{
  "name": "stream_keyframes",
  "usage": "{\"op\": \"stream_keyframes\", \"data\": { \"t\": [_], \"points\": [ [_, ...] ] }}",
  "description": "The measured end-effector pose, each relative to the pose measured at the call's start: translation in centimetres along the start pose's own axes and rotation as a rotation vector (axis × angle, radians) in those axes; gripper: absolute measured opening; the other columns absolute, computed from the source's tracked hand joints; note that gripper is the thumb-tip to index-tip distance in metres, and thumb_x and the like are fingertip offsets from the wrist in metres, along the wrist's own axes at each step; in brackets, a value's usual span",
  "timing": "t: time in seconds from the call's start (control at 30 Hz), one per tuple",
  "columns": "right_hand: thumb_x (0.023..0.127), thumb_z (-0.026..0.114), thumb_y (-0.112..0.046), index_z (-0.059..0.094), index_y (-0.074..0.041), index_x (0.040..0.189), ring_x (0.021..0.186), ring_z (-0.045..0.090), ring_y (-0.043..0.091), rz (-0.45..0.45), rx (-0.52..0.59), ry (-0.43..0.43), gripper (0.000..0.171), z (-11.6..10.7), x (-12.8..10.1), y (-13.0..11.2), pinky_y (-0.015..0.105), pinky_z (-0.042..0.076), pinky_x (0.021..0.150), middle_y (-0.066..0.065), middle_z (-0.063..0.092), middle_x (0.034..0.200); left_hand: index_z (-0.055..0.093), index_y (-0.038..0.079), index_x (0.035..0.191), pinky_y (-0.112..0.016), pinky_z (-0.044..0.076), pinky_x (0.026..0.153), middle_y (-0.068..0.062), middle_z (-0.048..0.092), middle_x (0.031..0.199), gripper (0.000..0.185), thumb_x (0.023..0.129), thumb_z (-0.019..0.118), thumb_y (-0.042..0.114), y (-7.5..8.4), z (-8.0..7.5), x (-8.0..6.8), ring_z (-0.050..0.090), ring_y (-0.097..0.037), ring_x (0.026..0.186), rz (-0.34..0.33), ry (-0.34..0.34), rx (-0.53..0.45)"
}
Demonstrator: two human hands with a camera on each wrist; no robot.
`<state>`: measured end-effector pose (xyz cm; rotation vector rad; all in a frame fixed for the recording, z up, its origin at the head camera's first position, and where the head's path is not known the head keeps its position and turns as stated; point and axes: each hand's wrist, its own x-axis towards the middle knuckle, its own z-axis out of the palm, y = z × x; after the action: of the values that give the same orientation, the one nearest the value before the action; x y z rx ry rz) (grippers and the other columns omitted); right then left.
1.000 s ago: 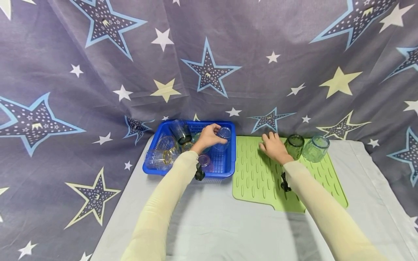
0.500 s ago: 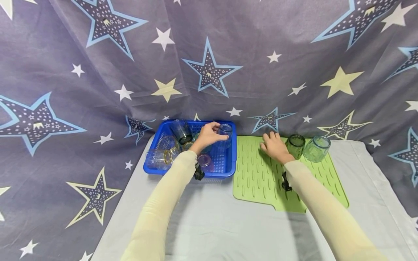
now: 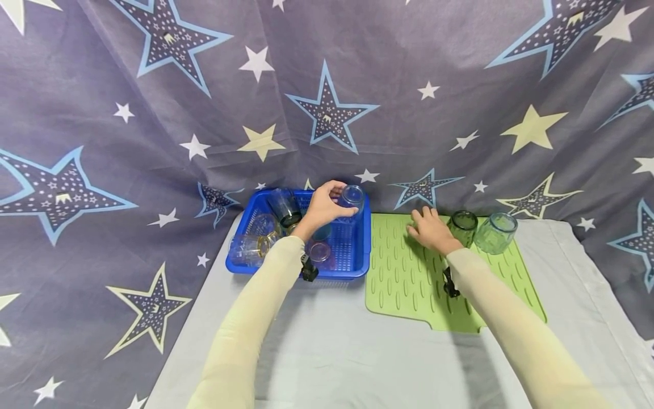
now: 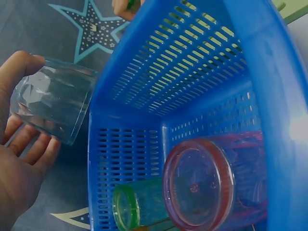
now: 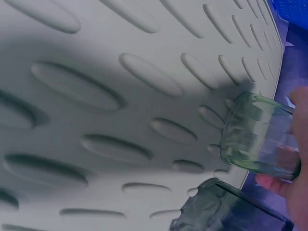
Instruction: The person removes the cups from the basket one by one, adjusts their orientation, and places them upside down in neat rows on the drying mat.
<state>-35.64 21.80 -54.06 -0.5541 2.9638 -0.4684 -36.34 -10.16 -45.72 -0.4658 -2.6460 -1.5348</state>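
Observation:
My left hand [image 3: 327, 207] grips a clear, faintly blue glass [image 3: 352, 197] between thumb and fingers over the back right of the blue basket [image 3: 369, 238]. In the left wrist view this glass [image 4: 55, 98] shows outside the basket wall, the fingertips along its side. On the green drying mat [image 3: 398, 284], my right hand [image 3: 428, 230] holds a pale green glass [image 5: 255, 137], mostly hidden behind the hand in the head view. Two upturned glasses stand just right of that hand: a dark green glass [image 3: 462, 227] and a lighter green one with a bluish rim [image 3: 495, 233].
Several glasses lie in the basket, among them a pink one [image 3: 320, 251], a dark one [image 3: 286, 207] and a yellow-rimmed one [image 3: 250, 248]. A star-patterned curtain [image 3: 327, 34] hangs behind the table [image 3: 347, 352].
My left hand has raised the clear glass up from inside the basket toward its back rim. The right hand has stayed in place on the mat.

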Motion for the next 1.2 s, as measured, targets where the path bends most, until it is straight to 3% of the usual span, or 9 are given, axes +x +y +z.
{"op": "stream_keyframes", "data": {
  "t": [0.27,0.53,0.9,1.07,1.2],
  "points": [
    [0.105,0.051,-0.035,0.047,0.0,0.134,0.118,0.04,0.044,0.025,0.013,-0.034,0.045,-0.4,0.1,-0.2,0.058,0.047,0.092,0.028,0.042,0.126,0.063,0.007,0.125,-0.037,0.05,0.107,-0.012,0.065,0.124,0.061,0.073,0.092,0.013,0.7,-0.4,0.1,0.061,-0.027,0.117,0.047,-0.018,0.003],
    [0.105,0.051,-0.036,0.045,-0.001,0.141,0.125,0.039,0.048,0.041,-0.001,-0.037,0.051,-0.8,-0.2,-0.4,0.06,0.048,0.091,0.031,0.041,0.134,0.063,0.012,0.125,-0.041,0.048,0.109,-0.009,0.063,0.127,0.058,0.074,0.092,0.015,1.4,-1.2,-0.2,0.059,-0.027,0.121,0.015,-0.1,0.026],
    [0.105,0.05,-0.042,0.038,-0.005,0.151,0.128,0.04,0.049,0.035,-0.002,-0.002,0.061,-1.5,-0.5,-0.3,0.063,0.049,0.093,0.035,0.038,0.142,0.061,0.006,0.128,-0.043,0.051,0.101,-0.012,0.061,0.125,0.059,0.077,0.089,0.017,2.0,-2.4,-0.1,0.058,-0.028,0.112,-0.01,-0.218,0.078],
    [0.104,0.05,-0.045,0.039,-0.009,0.15,0.126,0.041,0.049,0.035,0.016,0.025,0.06,-2.2,-0.8,-0.4,0.065,0.045,0.099,0.034,0.039,0.14,0.061,0.006,0.128,-0.043,0.051,0.099,-0.012,0.06,0.122,0.059,0.077,0.089,0.017,2.1,-2.4,-0.1,0.058,-0.028,0.111,-0.041,-0.269,0.089],
    [0.104,0.049,-0.047,0.039,-0.01,0.15,0.12,0.042,0.046,0.027,0.042,0.046,0.06,-2.7,-1.1,-0.5,0.061,0.044,0.095,0.031,0.041,0.135,0.061,0.005,0.129,-0.042,0.052,0.099,-0.012,0.06,0.12,0.06,0.077,0.088,0.018,2.1,-2.3,0.1,0.058,-0.028,0.11,-0.056,-0.29,0.088]
  ]
}}
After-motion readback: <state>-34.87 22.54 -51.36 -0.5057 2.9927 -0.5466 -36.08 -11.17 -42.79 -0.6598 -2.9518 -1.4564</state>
